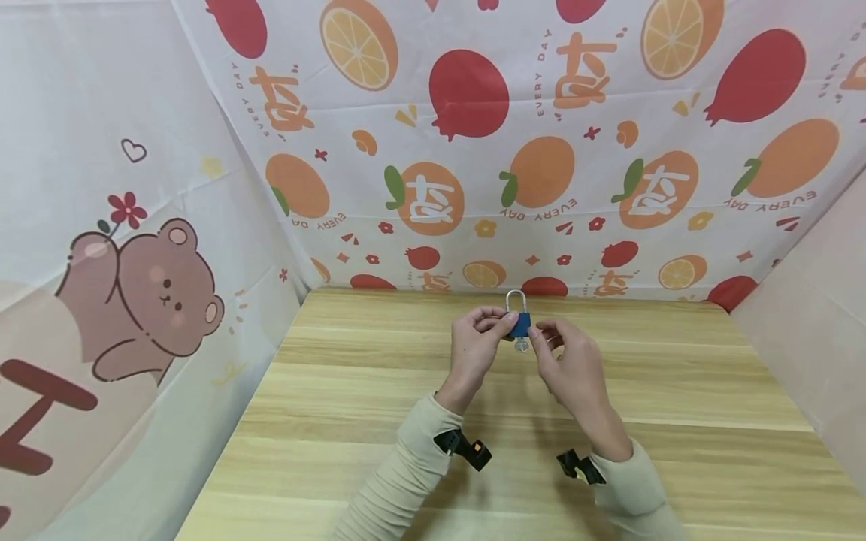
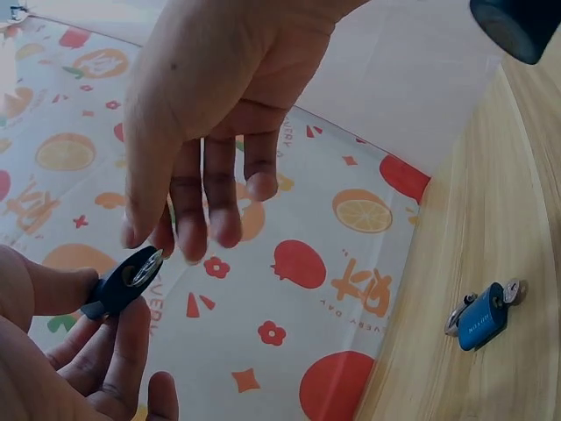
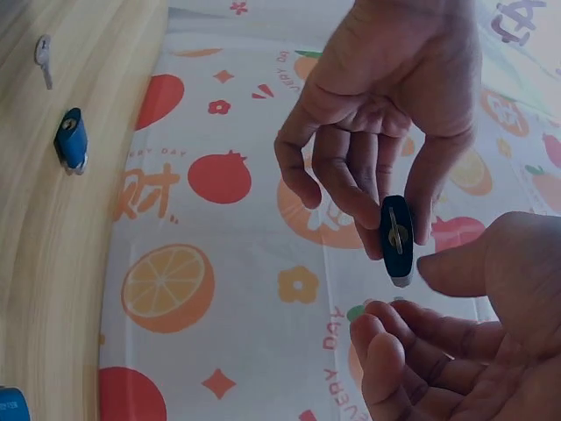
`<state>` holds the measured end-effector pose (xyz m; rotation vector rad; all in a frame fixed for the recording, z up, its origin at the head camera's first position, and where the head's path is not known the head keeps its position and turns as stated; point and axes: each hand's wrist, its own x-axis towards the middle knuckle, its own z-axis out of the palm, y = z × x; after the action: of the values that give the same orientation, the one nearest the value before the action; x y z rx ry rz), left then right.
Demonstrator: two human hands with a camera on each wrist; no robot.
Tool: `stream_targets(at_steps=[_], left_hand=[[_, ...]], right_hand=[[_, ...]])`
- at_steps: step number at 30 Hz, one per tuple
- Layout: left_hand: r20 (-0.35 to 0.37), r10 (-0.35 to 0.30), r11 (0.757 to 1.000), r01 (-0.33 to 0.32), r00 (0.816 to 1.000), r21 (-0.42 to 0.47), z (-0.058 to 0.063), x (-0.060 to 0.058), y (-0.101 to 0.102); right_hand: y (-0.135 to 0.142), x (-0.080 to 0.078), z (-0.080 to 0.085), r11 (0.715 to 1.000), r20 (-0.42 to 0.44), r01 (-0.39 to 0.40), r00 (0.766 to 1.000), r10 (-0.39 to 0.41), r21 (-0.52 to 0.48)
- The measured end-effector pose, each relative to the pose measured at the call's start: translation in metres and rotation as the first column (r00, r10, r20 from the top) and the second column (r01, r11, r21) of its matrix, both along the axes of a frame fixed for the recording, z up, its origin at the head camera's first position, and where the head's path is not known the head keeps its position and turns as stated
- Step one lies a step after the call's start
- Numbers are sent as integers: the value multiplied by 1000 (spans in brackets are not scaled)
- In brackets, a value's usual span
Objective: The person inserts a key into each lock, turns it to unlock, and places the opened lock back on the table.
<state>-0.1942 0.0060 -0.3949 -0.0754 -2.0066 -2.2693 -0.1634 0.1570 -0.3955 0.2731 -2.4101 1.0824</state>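
A small blue padlock (image 1: 519, 324) is held up above the far part of the table, its silver shackle (image 1: 516, 294) pointing away. A silver key (image 1: 522, 345) sticks out of its near end. My left hand (image 1: 473, 344) pinches the padlock's body between thumb and fingers, as the left wrist view confirms. Close by on the other side is my right hand (image 1: 575, 366), thumb and fingers spread apart with the fingertips beside the padlock; contact is hard to tell. The right wrist view shows the key edge-on in the padlock (image 3: 397, 241). Whether the shackle is locked cannot be told.
Another blue padlock (image 2: 484, 317) with a key lies on the wooden table (image 2: 447, 228). In the right wrist view, a blue padlock (image 3: 72, 140), a key (image 3: 44, 61) and part of a blue object (image 3: 12, 404) appear on the wood. Printed cloths (image 1: 467, 150) hang behind.
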Motion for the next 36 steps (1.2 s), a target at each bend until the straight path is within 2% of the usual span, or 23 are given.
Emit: stream_targets(at_steps=[4,7,10,18,29,36], left_hand=[[2,0,1000,0,1000,-2,1,1,0],[8,-6,1000,6,1000,-4,1,2,-1],[9,-11,1000,11,1000,-7,1,3,-1],[-4,-13,999,13,1000,-39,0,3,-1],[-15,-23,998,21,1000,-65,1,5,-2],[-51,-15,997,11,999,-78,2,4,-3]], right_hand=[[2,-5,4,993,146,-68,986,82,-97],[3,-7,6,976,237,-125,957,166,-177],[4,-8,7,957,284,-158,931,227,-245],[5,-9,8,928,352,-130,899,259,-349],[6,-9,6,897,335,-119,900,278,-425],[6,-9,7,872,359,-97,885,296,-480]])
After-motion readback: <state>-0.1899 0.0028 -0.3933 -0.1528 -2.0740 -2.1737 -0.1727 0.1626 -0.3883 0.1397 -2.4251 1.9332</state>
